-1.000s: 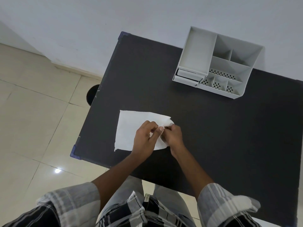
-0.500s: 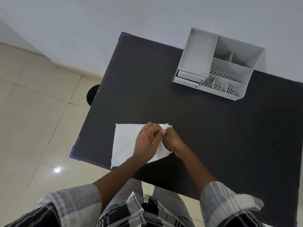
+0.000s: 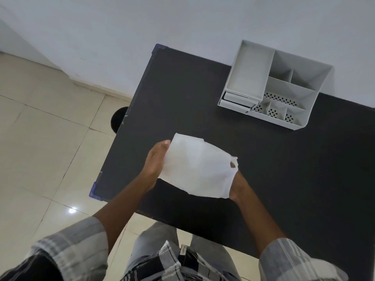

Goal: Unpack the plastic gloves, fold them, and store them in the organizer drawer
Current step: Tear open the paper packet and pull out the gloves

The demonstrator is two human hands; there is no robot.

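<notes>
Room: pale wall (image 3: 182, 27) at the far side, cream tile floor (image 3: 40, 138) on the left.
Tabletop: dark tabletop (image 3: 284, 169), blue caps on its left corners, mostly bare.
Organizer: white organizer (image 3: 300, 98) stands far and right, close to the wall. It has open boxes on top. Its little drawer (image 3: 236, 103) faces near-left and looks pulled out a bit.
Glove pack: white plastic glove pack (image 3: 198, 169) is held up over the near-left part of the tabletop. It is a flat, thin sheet. Its long side runs left to right, from one hand to the other. It has a small tear hole at the right end.
Left hand: left hand (image 3: 156, 159) holds the pack's left edge. The grip is narrow, with fingers behind the sheet.
Right hand: right hand (image 3: 236, 187) holds the pack's right end from below, pinched tight on it.
Next move: the drawer lies far and right of the pack, well apart. The right hand is nearer to it, I think. The gloves are not folded yet.
</notes>
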